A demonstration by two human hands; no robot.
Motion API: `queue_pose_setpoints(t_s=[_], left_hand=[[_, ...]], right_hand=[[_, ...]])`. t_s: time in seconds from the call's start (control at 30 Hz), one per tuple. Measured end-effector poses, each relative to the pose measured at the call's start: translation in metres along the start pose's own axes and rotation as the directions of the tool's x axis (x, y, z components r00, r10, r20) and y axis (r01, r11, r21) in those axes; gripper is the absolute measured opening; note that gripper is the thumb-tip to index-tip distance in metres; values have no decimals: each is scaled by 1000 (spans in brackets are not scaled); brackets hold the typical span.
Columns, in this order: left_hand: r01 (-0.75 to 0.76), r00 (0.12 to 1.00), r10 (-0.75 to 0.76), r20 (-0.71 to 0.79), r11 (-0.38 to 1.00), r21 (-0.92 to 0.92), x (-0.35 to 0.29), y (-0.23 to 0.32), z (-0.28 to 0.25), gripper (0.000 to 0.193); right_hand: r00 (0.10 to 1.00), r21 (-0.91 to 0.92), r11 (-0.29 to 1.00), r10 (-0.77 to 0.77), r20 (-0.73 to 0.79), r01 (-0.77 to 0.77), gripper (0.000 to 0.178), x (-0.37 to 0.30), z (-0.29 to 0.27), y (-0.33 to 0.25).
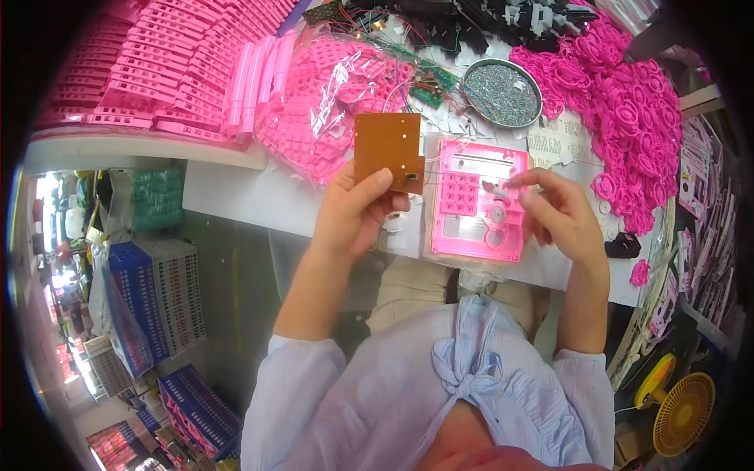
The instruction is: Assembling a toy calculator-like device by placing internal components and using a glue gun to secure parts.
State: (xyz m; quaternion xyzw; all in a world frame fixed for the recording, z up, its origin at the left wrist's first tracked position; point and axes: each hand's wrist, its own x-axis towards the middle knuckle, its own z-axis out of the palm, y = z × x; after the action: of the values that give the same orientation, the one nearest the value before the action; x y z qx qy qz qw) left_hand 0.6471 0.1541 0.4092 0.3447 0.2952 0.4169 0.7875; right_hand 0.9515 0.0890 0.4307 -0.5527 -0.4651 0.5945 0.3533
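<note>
My left hand [359, 206] grips a flat brown circuit board [385, 149] between thumb and fingers, raised left of a pink plastic housing [512, 243]. A few small holes and a dark component show on the board, with thin wires close to its right edge. The housing lies open side up and has a block of square key wells and round openings. Over its right side is my right hand [559, 212], thumb and index finger curled together beside a small whitish and dark part [496, 190]. What those fingertips hold, if anything, is too small to make out.
Behind the housing stands a round dish [503, 93] of small metal screws. Green circuit boards [428, 82] with wires lie beside it. Bagged pink keypads [314, 102] and stacked pink housings [173, 63] fill the left; pink rings [628, 133] heap up at right.
</note>
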Motion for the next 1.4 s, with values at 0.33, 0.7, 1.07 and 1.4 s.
queue_pose_setpoints(t_s=[0.33,0.7,1.07,1.4], left_hand=[[-26,1000,27,11,993,-111,-2,-16,19,32],[-284,946,288,151,958,-49,-2,9,34,33],[50,975,-134,176,909,413,-24,-26,45,28],[532,771,-560,304,828,174,-27,-39,49,59]], right_hand=[[454,-684,260,-883,117,682,24,41,31,-40],[842,242,955,17,539,-173,33,66,69,-32],[947,-610,725,-230,224,320,44,-90,-38,-13],[981,48,989,-145,131,139,37,-14,14,7]])
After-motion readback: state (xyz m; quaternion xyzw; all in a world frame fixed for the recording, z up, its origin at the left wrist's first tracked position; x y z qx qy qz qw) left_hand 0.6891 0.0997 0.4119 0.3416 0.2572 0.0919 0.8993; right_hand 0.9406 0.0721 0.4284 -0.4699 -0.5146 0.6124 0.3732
